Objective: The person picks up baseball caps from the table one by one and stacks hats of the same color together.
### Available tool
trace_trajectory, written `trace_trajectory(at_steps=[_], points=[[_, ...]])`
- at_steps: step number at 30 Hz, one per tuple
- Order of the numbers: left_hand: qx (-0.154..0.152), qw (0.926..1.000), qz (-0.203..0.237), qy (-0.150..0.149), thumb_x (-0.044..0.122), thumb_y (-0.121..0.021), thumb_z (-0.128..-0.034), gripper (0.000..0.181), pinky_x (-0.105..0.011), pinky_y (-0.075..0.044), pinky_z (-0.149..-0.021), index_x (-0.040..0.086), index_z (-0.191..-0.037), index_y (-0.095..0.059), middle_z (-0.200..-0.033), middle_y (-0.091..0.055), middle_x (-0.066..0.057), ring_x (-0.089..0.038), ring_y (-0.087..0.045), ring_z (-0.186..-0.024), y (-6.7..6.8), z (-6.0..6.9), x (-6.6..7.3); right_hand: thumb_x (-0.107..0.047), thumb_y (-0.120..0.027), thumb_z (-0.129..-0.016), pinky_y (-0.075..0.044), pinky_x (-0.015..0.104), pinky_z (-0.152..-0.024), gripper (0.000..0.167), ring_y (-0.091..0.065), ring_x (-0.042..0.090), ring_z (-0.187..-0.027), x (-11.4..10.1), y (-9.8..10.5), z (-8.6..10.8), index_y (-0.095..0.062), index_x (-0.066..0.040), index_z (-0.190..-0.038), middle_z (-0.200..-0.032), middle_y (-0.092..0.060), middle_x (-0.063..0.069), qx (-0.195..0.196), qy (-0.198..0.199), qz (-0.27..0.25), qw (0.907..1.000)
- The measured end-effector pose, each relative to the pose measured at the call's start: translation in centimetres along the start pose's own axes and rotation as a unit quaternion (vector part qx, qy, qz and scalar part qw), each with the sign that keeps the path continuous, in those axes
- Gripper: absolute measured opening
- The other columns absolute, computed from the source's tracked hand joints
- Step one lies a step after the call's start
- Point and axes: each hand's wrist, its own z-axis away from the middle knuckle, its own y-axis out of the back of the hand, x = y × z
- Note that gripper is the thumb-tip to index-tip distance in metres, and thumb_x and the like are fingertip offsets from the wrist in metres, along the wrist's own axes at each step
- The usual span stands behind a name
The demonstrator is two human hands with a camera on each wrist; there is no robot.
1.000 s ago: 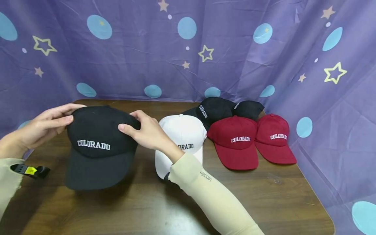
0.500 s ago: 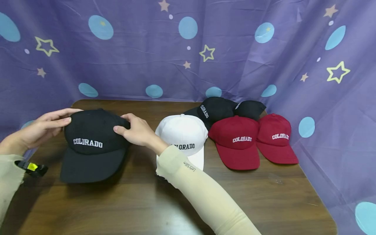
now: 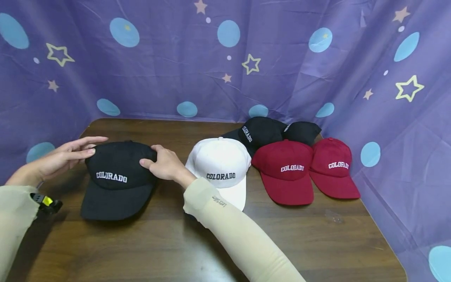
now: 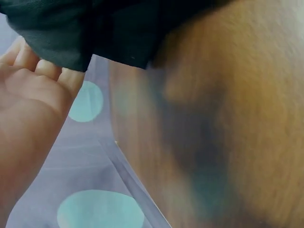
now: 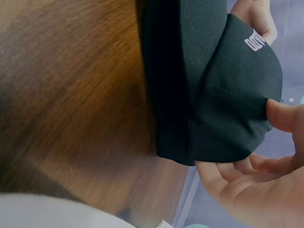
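A black baseball cap (image 3: 118, 168) with white COLORADO lettering faces me at the left of the table, brim toward me. My left hand (image 3: 67, 158) holds its left side, thumb at the crown's edge. In the left wrist view the fingertips of that hand (image 4: 35, 95) go behind the black cloth. My right hand (image 3: 165, 164) grips the opposite side. Seen from the right wrist, its thumb (image 5: 282, 116) presses the crown while the other fingers tuck under the rim. Whether the brim touches the table I cannot tell.
To the right, a white cap (image 3: 220, 160) stands partly behind my right forearm. Beyond it sit two red caps (image 3: 287, 168) side by side, and two black caps (image 3: 262, 133) behind them. A purple curtain (image 3: 158, 78) closes off the wooden table's (image 3: 148, 243) back and sides.
Both hands have brought the black cap down and back, then slightly right over the last half second. More of the white cap's lettering shows beside my right forearm.
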Motion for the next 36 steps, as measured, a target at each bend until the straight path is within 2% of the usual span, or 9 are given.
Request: trace_trajectory(at_steps=[4,11,15,18,20,25,27,32,36], points=[[-0.01,0.9994,0.003,0.033,0.006,-0.036,-0.1149,0.053,-0.014,-0.048,-0.095,0.018,-0.166,-0.031,-0.15,-0.049,0.025,0.008,-0.055,-0.127,-0.2,0.1,-0.7,-0.045,-0.067,-0.103,-0.042,0.024,-0.113,0.066,-0.054,0.014,-0.141,0.2,-0.5,-0.1,-0.049,-0.013,-0.158,-0.151,-0.062,0.003,0.0,-0.007,0.019,0.9998],[-0.041,0.9965,0.048,0.055,0.011,-0.034,-0.1167,0.049,-0.013,-0.046,-0.101,0.004,-0.165,-0.031,-0.148,-0.059,0.018,0.006,-0.054,-0.133,-0.6,-0.4,-0.8,-0.045,-0.066,-0.104,-0.041,0.024,-0.115,0.065,-0.053,0.015,-0.143,0.9,-0.7,-0.5,-0.049,-0.013,-0.158,-0.153,-0.06,0.004,-0.001,-0.011,0.033,0.9994],[-0.033,0.9957,0.053,0.068,0.013,-0.037,-0.1166,0.045,-0.01,-0.042,-0.1,0.017,-0.161,-0.045,-0.144,-0.06,0.022,0.012,-0.051,-0.131,-0.6,-0.3,-1.2,-0.045,-0.064,-0.105,-0.04,0.024,-0.116,0.065,-0.052,0.015,-0.144,1.0,-0.7,-0.4,-0.048,-0.012,-0.159,-0.155,-0.058,0.004,-0.01,-0.006,0.041,0.9991],[-0.022,0.9966,0.052,0.061,0.012,-0.037,-0.1163,0.044,-0.01,-0.042,-0.098,0.023,-0.157,-0.051,-0.142,-0.059,0.023,0.012,-0.051,-0.129,-0.7,-0.1,-1.7,-0.045,-0.063,-0.105,-0.04,0.024,-0.116,0.063,-0.052,0.015,-0.144,1.0,-0.7,-0.4,-0.049,-0.013,-0.158,-0.155,-0.058,0.003,-0.015,0.002,0.045,0.9989],[-0.019,0.9965,0.068,0.046,0.009,-0.036,-0.116,0.045,-0.012,-0.045,-0.098,0.023,-0.155,-0.052,-0.142,-0.061,0.02,0.008,-0.055,-0.128,-0.8,-0.1,-2.0,-0.044,-0.064,-0.105,-0.04,0.024,-0.116,0.062,-0.053,0.015,-0.143,1.0,-0.7,-0.4,-0.05,-0.014,-0.157,-0.154,-0.059,0.003,-0.017,0.009,0.045,0.9988],[-0.03,0.9884,0.149,-0.001,-0.001,-0.032,-0.1143,0.048,-0.017,-0.051,-0.1,0.019,-0.15,-0.056,-0.142,-0.066,0.009,-0.002,-0.061,-0.129,-1.1,0.0,-2.5,-0.042,-0.064,-0.105,-0.041,0.024,-0.116,0.058,-0.054,0.015,-0.142,1.0,-0.7,-0.4,-0.054,-0.014,-0.155,-0.151,-0.061,0.003,-0.015,0.023,0.049,0.9984],[-0.028,0.986,0.164,-0.014,-0.004,-0.032,-0.1135,0.048,-0.019,-0.051,-0.1,0.017,-0.149,-0.056,-0.141,-0.067,0.007,-0.003,-0.063,-0.128,-1.3,0.0,-2.5,-0.042,-0.065,-0.105,-0.041,0.025,-0.115,0.057,-0.054,0.016,-0.141,1.0,-0.7,-0.4,-0.054,-0.015,-0.155,-0.15,-0.061,0.004,-0.011,0.026,0.05,0.9984],[0.001,0.9914,0.13,-0.012,-0.002,-0.035,-0.1131,0.044,-0.018,-0.049,-0.099,0.015,-0.149,-0.054,-0.138,-0.067,0.008,-0.003,-0.062,-0.125,-1.8,-0.2,-2.0,-0.041,-0.067,-0.105,-0.043,0.026,-0.112,0.055,-0.055,0.016,-0.134,1.2,-0.9,-0.4,-0.055,-0.019,-0.154,-0.143,-0.061,0.005,0.003,0.02,0.046,0.9987],[-0.002,0.9921,0.125,-0.016,-0.002,-0.035,-0.113,0.043,-0.018,-0.047,-0.099,0.014,-0.148,-0.054,-0.136,-0.067,0.008,-0.003,-0.062,-0.124,-2.1,-0.5,-1.7,-0.041,-0.069,-0.103,-0.046,0.027,-0.108,0.054,-0.056,0.015,-0.126,1.5,-1.0,-0.3,-0.056,-0.022,-0.152,-0.138,-0.059,0.004,0.015,0.012,0.032,0.9993]])
